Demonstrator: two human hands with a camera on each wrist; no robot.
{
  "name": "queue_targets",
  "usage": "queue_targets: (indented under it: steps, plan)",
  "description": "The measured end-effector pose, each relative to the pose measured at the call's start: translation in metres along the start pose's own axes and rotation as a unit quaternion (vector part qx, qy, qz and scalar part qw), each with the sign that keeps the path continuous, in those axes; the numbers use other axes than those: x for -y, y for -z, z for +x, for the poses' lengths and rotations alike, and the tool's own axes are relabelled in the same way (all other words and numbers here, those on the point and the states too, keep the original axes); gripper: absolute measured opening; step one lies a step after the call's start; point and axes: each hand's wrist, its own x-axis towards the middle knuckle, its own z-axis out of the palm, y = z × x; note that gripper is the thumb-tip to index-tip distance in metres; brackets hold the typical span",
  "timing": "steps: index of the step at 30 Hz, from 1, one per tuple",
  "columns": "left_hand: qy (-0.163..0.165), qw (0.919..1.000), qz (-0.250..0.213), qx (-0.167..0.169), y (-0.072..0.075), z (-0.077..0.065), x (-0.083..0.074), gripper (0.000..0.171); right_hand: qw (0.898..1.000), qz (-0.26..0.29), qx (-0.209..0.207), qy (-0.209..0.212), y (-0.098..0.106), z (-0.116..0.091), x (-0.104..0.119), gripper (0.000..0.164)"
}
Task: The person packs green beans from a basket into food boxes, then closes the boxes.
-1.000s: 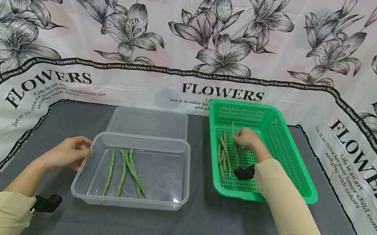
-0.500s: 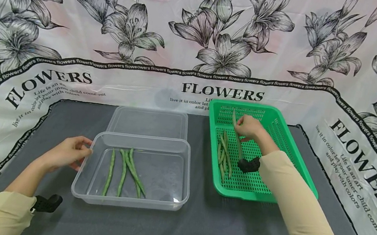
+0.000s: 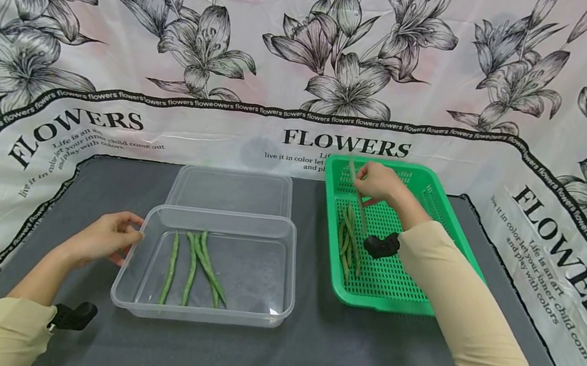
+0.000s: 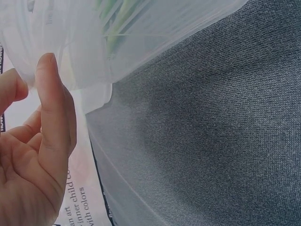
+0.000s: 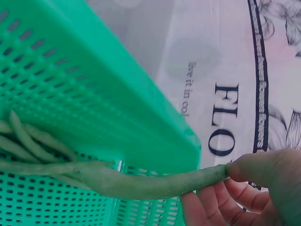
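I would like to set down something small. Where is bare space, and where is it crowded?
Free: the table between box and basket, the table in front of the box, and the right part inside the box. Crowded: the basket's left side, with beans and the right hand above; the box's left edge, with the left hand.

Flower-printed backdrop behind grey tabletop

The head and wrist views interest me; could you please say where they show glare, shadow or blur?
Head: a small white glint on the clear container, the held bean faint and smeared; left wrist: soft shadow on the gray cloth, beans hazy through the clear container's wall; right wrist: the green basket soft-edged.
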Motion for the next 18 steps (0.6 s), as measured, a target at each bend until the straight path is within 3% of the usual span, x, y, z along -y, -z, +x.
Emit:
queue_targets:
  steps: [18]
  plan:
    - [-0.002, 1.0, -0.005, 0.003, 0.001, 0.001, 0.003, 0.046, 0.997, -0.039, 0.034, 0.057, -0.034, -0.002, 0.046, 0.02]
